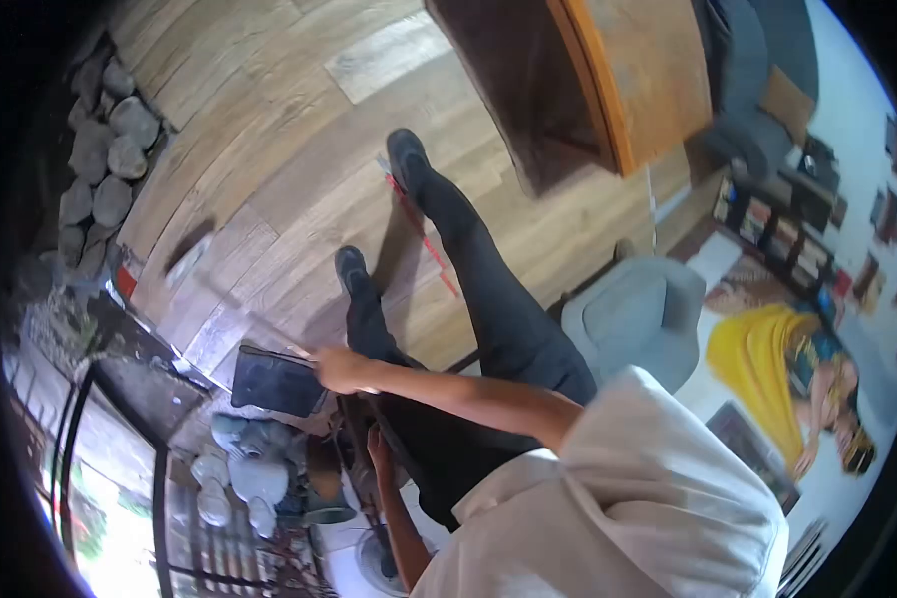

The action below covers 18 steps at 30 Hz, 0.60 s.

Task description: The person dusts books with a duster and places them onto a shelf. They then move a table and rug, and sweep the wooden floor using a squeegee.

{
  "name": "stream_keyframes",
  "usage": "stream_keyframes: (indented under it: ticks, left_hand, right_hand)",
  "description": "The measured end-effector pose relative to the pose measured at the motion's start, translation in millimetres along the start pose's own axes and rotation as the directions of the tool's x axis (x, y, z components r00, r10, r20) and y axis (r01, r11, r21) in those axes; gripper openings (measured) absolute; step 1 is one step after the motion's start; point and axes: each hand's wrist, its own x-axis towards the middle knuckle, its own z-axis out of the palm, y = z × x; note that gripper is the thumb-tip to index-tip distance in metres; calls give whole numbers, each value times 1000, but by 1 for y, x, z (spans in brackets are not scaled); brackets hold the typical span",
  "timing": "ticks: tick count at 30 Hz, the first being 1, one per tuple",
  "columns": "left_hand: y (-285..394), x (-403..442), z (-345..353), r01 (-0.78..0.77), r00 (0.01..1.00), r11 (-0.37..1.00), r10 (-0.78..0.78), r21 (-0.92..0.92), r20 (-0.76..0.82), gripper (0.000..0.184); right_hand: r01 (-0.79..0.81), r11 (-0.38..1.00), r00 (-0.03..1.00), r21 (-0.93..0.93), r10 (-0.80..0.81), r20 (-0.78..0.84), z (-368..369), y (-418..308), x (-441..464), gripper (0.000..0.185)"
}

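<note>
My right hand (344, 370) is closed round a thin, pale stick (281, 337), which reaches over the wood-plank floor towards a blurred, pale object with a dark edge (189, 255). Right beside that hand is a dark, flat, square-cornered item (274, 380); whether the hand touches it I cannot tell. Lower down, my left hand (379, 450) hangs close to a dark wooden piece, its fingers partly hidden and too small to read. A red and white strip (424, 234) lies on the floor by my dark shoes.
Grey stones (110, 149) line the far left edge. A large wooden cabinet (658, 80) stands at the top, with a grey chair (633, 319) to my right. Below left are a black metal frame (159, 508) and pale grey figurines (259, 478). A painted figure in yellow covers the right wall.
</note>
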Motion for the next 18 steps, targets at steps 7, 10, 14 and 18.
stream_keyframes:
  ticks: [7,10,14,18]
  left_hand:
    - [2,-55,-117,58,995,989,-46,138,-92,31]
    - [11,-56,-142,91,994,996,-92,-22,-61,30]
    - [48,-42,-164,79,997,984,-77,159,-20,28]
    - [131,-30,-142,55,992,992,-41,113,-121,27]
  right_hand:
    - [728,680,684,-90,-711,164,71,19,45,17]
    - [-5,974,972,227,-49,230,-10,-35,-147,27]
    - [114,992,988,46,-109,-108,-39,-24,-321,46]
    - [-200,970,938,140,231,-260,-38,-9,-432,48]
